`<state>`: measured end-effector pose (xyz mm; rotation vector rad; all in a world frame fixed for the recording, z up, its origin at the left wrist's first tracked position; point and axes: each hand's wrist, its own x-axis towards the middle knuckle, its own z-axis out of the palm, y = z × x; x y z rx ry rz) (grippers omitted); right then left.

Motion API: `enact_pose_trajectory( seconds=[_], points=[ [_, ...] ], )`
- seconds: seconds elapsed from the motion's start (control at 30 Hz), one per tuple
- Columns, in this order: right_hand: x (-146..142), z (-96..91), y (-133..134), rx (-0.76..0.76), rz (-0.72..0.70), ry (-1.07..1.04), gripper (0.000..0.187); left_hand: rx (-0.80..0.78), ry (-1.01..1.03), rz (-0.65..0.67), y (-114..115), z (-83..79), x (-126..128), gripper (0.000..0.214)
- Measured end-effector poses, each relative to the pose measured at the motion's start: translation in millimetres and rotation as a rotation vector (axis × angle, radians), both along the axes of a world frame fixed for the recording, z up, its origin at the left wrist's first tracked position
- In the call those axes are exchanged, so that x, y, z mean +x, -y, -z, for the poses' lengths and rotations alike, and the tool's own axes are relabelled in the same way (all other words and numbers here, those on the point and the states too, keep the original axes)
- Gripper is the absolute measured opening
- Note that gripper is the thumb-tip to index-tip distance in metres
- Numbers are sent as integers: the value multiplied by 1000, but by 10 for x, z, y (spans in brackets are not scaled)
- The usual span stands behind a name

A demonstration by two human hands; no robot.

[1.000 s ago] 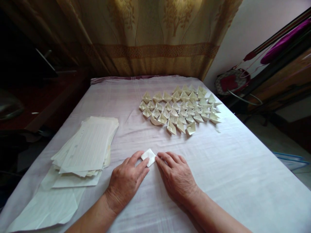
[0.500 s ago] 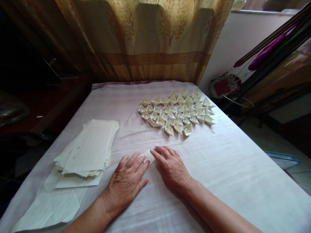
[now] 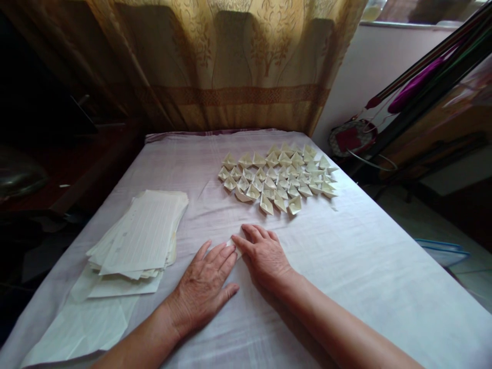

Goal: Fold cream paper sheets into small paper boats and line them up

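Note:
A small folded piece of white paper (image 3: pixel 239 252) lies on the cloth-covered table, mostly hidden under my fingertips. My left hand (image 3: pixel 205 284) rests flat with fingers stretched over its left side, thumb apart. From the right, my right hand (image 3: pixel 265 256) reaches across, its index finger extended onto the paper and touching near the left fingertips; the other fingers lie stretched beyond. Beyond both hands, several folded paper boats (image 3: pixel 269 179) stand close together in rows. To the left sits a stack of lined paper sheets (image 3: pixel 142 233).
A larger pale sheet (image 3: pixel 82 318) lies beneath the stack at the table's left edge. A gold patterned curtain (image 3: pixel 230 66) hangs behind the white tablecloth (image 3: pixel 346 287). A round patterned bag (image 3: pixel 352 137) hangs at the right, beyond the table edge.
My right hand has shifted left and slightly away from me, its index finger now meeting the left fingertips. Less of the paper shows. My left fingers are closer together.

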<state>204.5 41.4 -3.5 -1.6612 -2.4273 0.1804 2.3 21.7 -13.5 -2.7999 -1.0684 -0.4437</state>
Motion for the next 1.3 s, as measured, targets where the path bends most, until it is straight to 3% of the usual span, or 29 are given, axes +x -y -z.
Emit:
enact_pose_trajectory(
  seconds=[0.2,0.37,0.67,0.83,1.0,1.17,1.3],
  points=[
    [108,75,140,45,6,-109,41,-130,9,-26,-66,-79,49,53],
    [146,84,246,76,3,-76,39,-206,-45,-9,-172,-193,105,48],
    [144,46,242,76,-57,-54,39,-180,-91,-10,-173,-245,151,45],
    [161,55,304,70,-18,-57,41,-192,-81,86,-187,-193,-80,45],
    [130,84,288,117,-30,-12,39,-137,-132,74,-129,-139,-313,45],
    [59,53,327,215,-101,-19,33,-97,-93,10,-48,-167,-235,36],
    [-3,-4,364,160,-155,-31,30,-67,-100,9,-26,-205,-147,38]
  ],
)
